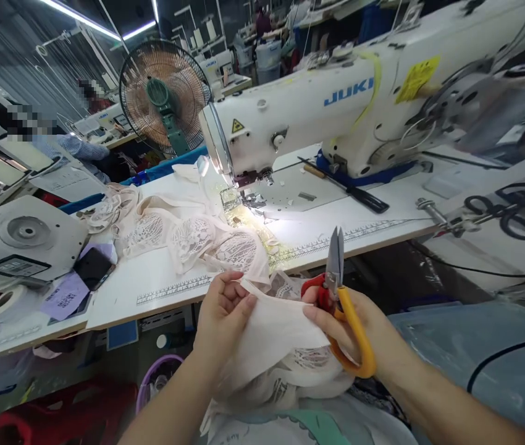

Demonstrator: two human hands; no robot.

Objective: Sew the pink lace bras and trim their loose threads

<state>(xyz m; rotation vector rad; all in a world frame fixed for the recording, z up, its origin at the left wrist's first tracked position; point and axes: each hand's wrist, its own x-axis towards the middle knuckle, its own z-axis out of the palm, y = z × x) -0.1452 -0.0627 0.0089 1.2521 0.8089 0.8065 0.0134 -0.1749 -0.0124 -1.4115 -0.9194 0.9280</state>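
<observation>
A pale pink lace bra [285, 327] is stretched between my two hands, over my lap. My left hand [223, 309] is closed, pinching the bra's upper edge between thumb and fingers. Scissors with one orange and one red handle [357, 340] are held in my right hand [364, 315], their blades pointing up and nearly together. The thumb of that hand also presses on the bra's edge. More lace bra pieces [193, 241] lie joined in a row on the white table, running up to the needle area of the sewing machine [285, 117].
A screwdriver [364, 196] lies on the machine bed. Ruler tape [327, 243] runs along the table's front edge. A phone [94, 268], a paper roll [8, 304] and a second machine [26, 238] stand left. A fan [163, 96] stands behind; a purple bin [151, 377] is below.
</observation>
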